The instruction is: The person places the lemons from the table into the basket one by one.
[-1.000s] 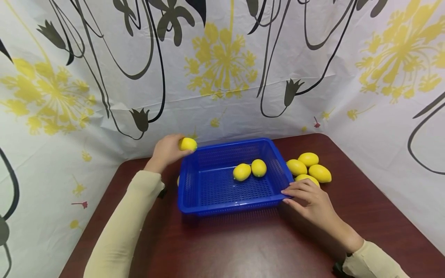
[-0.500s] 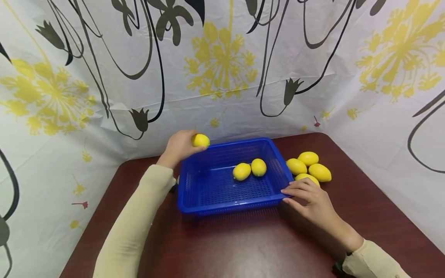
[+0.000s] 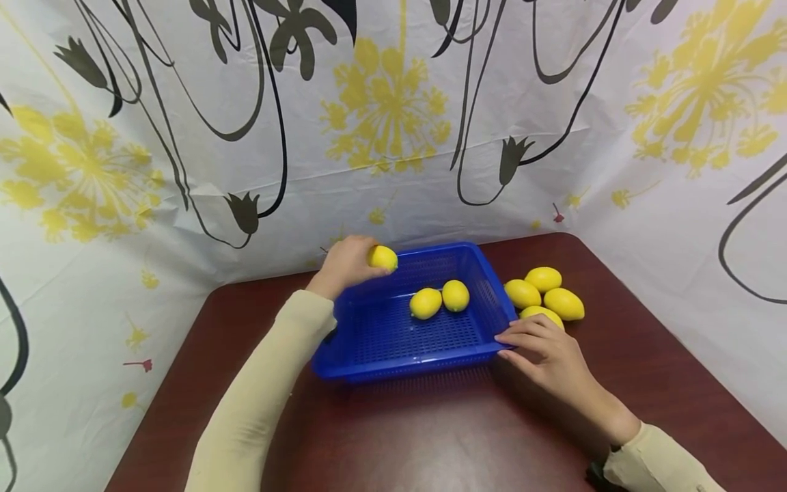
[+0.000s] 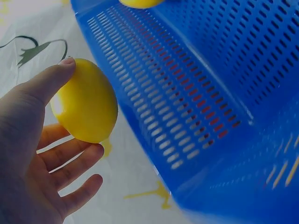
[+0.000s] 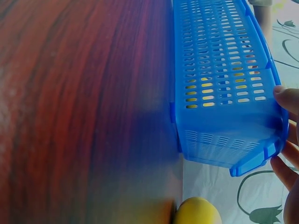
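Note:
A lemon (image 3: 383, 259) is pinched between the thumb and fingers of my left hand (image 3: 349, 264), above the back left part of a blue plastic basket (image 3: 410, 364). In the left wrist view the thumb lies on top of that lemon (image 4: 86, 102), with fingers beneath it. Two more lemons (image 3: 426, 303) lie side by side on the basket's floor. My right hand (image 3: 553, 352) grips the basket's front right corner, thumb in front of the rim and fingers over it. In the right wrist view the thumb presses the basket's rim (image 5: 275, 79).
Several lemons (image 3: 544, 279) lie in a group on the dark red-brown table (image 3: 418, 430), just right of the basket. A white cloth (image 3: 393, 198) printed with yellow and grey flowers hangs behind the table and along its sides.
My left hand has carried its lemon rightward, from beyond the basket's left rim to over its back left part. The right hand and basket have stayed in place.

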A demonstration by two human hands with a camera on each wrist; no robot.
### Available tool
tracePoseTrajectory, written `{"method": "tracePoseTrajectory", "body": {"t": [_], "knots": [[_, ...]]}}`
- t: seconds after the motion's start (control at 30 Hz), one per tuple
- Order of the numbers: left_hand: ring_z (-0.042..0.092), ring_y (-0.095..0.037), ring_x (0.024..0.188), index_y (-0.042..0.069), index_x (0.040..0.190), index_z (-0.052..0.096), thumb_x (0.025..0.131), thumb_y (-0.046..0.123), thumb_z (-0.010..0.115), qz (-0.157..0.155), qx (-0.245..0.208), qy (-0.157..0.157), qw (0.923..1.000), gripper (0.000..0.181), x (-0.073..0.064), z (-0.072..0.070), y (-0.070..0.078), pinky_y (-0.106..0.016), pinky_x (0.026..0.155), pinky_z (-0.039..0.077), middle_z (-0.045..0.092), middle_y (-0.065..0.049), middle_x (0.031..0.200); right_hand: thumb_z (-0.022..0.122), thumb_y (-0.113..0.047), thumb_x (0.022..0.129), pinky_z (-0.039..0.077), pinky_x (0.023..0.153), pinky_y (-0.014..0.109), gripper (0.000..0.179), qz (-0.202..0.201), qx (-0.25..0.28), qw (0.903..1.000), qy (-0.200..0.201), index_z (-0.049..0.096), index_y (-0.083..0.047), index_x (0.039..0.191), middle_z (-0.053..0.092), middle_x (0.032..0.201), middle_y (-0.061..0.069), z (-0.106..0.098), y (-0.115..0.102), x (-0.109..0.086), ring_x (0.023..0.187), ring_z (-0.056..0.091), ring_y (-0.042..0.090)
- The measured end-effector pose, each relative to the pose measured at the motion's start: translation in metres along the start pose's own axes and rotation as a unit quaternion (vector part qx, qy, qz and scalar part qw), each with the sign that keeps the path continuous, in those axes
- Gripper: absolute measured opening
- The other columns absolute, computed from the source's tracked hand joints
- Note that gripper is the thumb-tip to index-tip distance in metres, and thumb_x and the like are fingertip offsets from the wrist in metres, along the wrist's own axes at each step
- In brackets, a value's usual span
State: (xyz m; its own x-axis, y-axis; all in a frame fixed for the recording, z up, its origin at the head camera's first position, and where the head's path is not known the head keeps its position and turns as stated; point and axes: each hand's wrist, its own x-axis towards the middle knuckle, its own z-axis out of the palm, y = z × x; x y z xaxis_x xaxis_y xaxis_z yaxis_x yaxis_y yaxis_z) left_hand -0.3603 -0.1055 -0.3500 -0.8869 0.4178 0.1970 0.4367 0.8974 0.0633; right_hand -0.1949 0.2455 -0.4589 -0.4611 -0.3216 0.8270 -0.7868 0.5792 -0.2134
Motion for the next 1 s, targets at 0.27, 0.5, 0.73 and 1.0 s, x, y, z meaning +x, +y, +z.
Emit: {"method": "tracePoseTrajectory", "body": {"t": [0.27,0.5,0.73,1.0], "knots": [[0.066,-0.024,0.096,0.015,0.122,0.066,0.08,0.056,0.075,0.001,-0.001,-0.038,0.9993,0.059,0.005,0.021,0.008,-0.041,0.081,0.056,0.071,-0.004,0.11,0.068,-0.043,0.091,0.038,0.102,0.005,0.032,-0.01,0.013,0.9998,0.011,0.079,-0.015,0.099,0.075,0.096,0.0,0.002,0.001,0.001,0.096,0.063,0.02],[0.066,-0.022,0.101,0.014,0.127,0.064,0.081,0.057,0.074,-0.008,0.004,-0.081,0.9967,0.064,0.006,0.032,0.014,-0.04,0.087,0.055,0.07,-0.003,0.117,0.067,-0.045,0.091,0.038,0.102,0.005,0.033,-0.007,0.01,0.9999,0.011,0.079,-0.015,0.099,0.075,0.096,0.0,0.001,0.001,0.001,0.096,0.063,0.019],[0.064,-0.022,0.099,0.013,0.125,0.064,0.08,0.058,0.074,-0.009,0.01,-0.112,0.9936,0.064,0.005,0.044,0.019,-0.041,0.089,0.053,0.07,-0.004,0.114,0.069,-0.042,0.091,0.038,0.102,0.005,0.03,-0.004,0.009,0.9999,0.008,0.079,-0.015,0.1,0.075,0.096,-0.001,0.0,0.0,0.001,0.096,0.062,0.019],[0.064,-0.022,0.098,0.013,0.122,0.066,0.081,0.057,0.074,0.0,0.015,-0.119,0.9927,0.061,0.005,0.05,0.024,-0.041,0.087,0.053,0.071,-0.005,0.112,0.075,-0.036,0.087,0.037,0.102,0.006,0.024,-0.002,0.007,1.0,0.003,0.079,-0.016,0.101,0.075,0.096,-0.001,0.0,0.001,0.0,0.096,0.062,0.019]]}}
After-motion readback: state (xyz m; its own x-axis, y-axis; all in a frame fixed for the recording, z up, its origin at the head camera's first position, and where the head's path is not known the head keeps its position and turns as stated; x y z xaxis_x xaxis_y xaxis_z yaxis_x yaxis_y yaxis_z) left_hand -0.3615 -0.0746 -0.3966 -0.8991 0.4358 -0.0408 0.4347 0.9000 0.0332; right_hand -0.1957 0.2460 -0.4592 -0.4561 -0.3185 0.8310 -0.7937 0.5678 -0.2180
